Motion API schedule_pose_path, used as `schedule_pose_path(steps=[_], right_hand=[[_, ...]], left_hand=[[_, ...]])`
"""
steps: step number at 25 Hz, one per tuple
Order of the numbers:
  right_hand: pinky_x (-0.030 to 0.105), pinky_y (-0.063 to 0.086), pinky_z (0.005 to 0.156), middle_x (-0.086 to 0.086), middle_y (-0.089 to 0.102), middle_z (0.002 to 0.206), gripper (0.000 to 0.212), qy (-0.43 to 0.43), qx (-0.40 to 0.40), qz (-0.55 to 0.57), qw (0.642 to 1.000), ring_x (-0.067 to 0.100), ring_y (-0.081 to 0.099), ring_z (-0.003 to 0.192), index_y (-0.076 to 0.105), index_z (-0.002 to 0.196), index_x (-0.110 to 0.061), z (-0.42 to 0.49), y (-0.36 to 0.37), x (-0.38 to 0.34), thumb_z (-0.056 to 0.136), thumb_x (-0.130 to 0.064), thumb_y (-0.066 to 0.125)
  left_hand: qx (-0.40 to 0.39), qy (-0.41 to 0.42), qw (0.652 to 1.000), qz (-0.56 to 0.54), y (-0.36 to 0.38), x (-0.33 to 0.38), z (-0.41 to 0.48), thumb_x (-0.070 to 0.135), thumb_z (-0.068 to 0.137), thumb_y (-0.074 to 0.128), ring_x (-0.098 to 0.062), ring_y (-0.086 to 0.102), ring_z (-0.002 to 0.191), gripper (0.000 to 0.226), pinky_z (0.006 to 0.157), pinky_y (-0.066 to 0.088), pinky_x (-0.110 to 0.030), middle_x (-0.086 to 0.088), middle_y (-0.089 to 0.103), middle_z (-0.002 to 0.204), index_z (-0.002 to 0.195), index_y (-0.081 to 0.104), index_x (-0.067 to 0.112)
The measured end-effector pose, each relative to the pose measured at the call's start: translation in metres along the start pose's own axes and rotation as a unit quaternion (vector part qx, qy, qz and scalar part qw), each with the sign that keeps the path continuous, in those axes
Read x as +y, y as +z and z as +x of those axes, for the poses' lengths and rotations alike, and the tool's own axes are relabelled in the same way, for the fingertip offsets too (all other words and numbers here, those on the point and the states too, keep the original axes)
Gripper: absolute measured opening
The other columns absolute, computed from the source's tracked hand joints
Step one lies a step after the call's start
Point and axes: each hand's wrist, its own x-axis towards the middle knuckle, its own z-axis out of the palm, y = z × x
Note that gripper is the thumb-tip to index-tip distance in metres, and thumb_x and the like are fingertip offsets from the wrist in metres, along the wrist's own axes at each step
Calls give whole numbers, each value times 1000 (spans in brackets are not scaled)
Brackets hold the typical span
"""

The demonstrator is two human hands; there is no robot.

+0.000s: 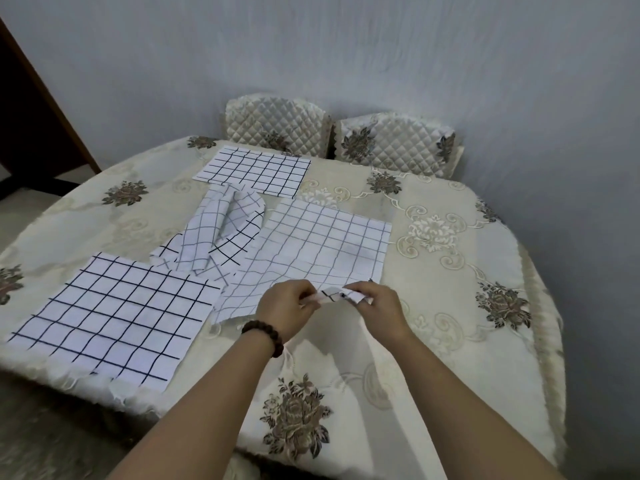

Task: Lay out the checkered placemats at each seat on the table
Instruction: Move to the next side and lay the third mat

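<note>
Several white placemats with a black grid lie on the table. One placemat [114, 315] is flat at the near left edge. Another flat placemat [254, 170] sits at the far side in front of a chair. A crumpled heap of placemats [221, 233] lies in the middle. A large, paler placemat [318, 247] is spread at the centre, its near edge lifted. My left hand [289, 311] and my right hand [377, 306] both pinch that near edge, close together, with a folded bit of cloth between them.
The round table [450, 271] wears a cream floral cloth. Two quilted chair backs [277, 124] [394, 143] stand at the far side against a pale wall. A dark wooden door frame [31, 109] is at the left. A bead bracelet is on my left wrist.
</note>
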Motion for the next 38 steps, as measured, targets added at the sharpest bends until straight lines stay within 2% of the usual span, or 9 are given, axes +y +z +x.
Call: schedule_pose_path(steps=[6,12,17,20,23,26,29,33,38], right_hand=[[9,42,68,-9,71,81,11,36,50,65,996,-9,59,70,74,86,-18,-14,-61,3,85,-11,66],[8,36,52,-20,61,52,21,77,103,93,987,-7,50,49,67,77,-16,-36,-107,25,88,-1,58],[29,37,73,-7,61,70,21,89,129,139,978,11,50,78,68,78,-16,-54,-124,33,91,-4,56],[27,44,73,-14,68,66,14,100,140,162,972,4,58,69,69,90,-4,-68,-132,26,91,-5,55],[35,53,80,-13,74,76,27,113,117,171,972,6,68,75,70,90,-23,-85,-136,19,93,-5,51],[35,57,76,-9,74,83,27,121,90,179,972,11,68,80,69,95,-24,-108,-137,14,95,-6,48],[29,59,65,-8,75,77,24,138,83,212,964,9,69,73,68,95,-18,-133,-138,10,94,-5,48],[28,59,60,-6,75,74,20,157,97,230,956,8,70,68,68,94,-14,-154,-138,16,92,-4,51],[29,58,58,-3,74,74,16,176,113,223,952,10,67,64,69,93,-12,-157,-136,24,90,-5,55]], left_hand=[[-8,-79,991,108,-9,-36,-14,27,85,58,-19,59,76,16,60,42,-26,5,64,75,76,68,18],[24,-99,995,-10,-27,-56,-16,24,78,72,-17,60,72,13,64,43,-26,4,66,68,68,68,17],[52,-103,973,-199,-38,-35,-22,21,78,74,-7,42,51,24,48,31,-18,6,56,53,67,66,1],[55,-88,962,-252,-44,-23,-33,16,80,72,1,40,44,15,48,32,-14,15,57,46,67,68,9],[60,-86,958,-268,-45,-23,-44,15,81,71,-3,37,45,18,41,29,-13,10,56,52,70,65,2],[56,-74,959,-268,-45,-24,-59,15,82,71,-14,40,54,20,42,31,-12,-4,55,61,73,63,-1],[43,-77,951,-297,-43,-27,-77,10,82,69,-14,46,55,20,52,44,-13,9,50,50,64,60,8],[23,-95,943,-318,-36,-33,-91,9,83,69,-17,54,61,16,70,55,-38,-1,54,58,67,64,8],[9,-100,942,-321,-30,-27,-89,6,84,66,-22,61,68,10,60,56,-30,-15,64,75,74,65,4]])
